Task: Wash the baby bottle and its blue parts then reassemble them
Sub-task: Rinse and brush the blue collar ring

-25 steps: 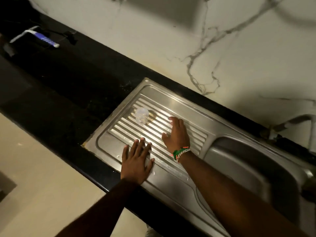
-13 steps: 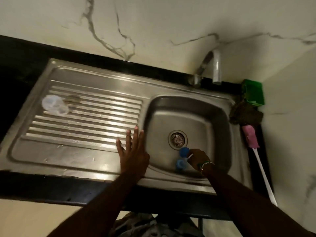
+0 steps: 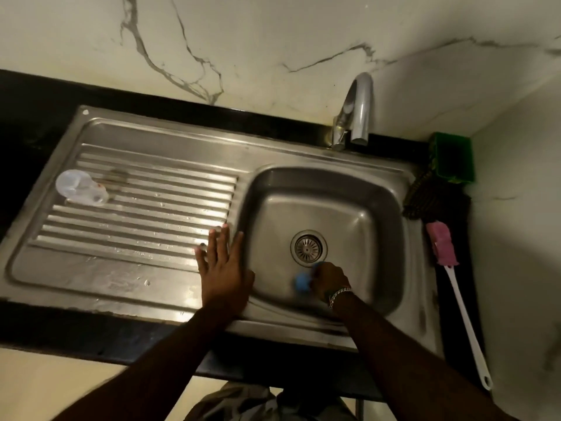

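Left hand point(image 3: 224, 276) lying flat, fingers spread on the steel sink point(image 3: 170, 135) rim, right hand point(image 3: 331, 278) curling around blue parts point(image 3: 302, 282) inside the basin, clear baby bottle point(image 3: 80, 187) lying on the ribbed drainboard point(image 3: 145, 220).

bottle point(image 3: 81, 187) on drainboard point(image 3: 145, 226) | basin point(image 3: 376, 214) right | brush point(image 3: 455, 287) far right

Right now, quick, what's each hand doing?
Left hand: open, fingers straight, flat on the sink's edge.
Right hand: curled around a blue bottle part down in the basin.
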Available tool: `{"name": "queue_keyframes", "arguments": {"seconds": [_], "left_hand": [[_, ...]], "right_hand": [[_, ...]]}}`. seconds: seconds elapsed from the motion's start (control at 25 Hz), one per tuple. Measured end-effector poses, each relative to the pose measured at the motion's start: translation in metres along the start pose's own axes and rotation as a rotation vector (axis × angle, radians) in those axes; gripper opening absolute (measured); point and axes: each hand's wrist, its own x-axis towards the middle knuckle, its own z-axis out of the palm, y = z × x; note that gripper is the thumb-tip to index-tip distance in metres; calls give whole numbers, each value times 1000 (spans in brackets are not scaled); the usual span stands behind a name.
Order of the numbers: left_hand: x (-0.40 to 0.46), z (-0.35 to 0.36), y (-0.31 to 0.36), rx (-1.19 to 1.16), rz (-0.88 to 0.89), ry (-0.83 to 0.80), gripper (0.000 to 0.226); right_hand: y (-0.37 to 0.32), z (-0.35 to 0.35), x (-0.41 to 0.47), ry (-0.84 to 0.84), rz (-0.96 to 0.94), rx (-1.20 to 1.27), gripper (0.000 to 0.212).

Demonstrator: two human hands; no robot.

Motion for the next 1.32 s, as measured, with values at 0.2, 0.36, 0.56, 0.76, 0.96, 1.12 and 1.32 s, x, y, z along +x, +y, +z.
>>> {"name": "queue_keyframes", "arguments": {"seconds": [0.2,0.36,0.56,0.76,0.96,1.12,1.32], "left_hand": [[20,-24,90,-856,-61,-175,65],[54,-54,150,-1080,-27,-140,39],[101,-81,177,-1124,-48,-96,52],[127,-89,187,-1136,-59,-75,45],[138,-83,184,-1113,-33,-76,49],[141,-85,188,-1098,8,-72,45],[145,-88,192,-1076,20,-57,49]], "right_hand": [[-32,-63,-69,-102,-39,1004,17],[-44,-112,-76,-71,-164,939,14],[-60,-185,-25,189,-299,741,45],[-64,-212,111,206,-420,402,42],[-113,-231,65,247,-401,349,20],[-117,-235,68,237,-412,90,20],[-118,-237,67,243,-462,-48,26]]}}
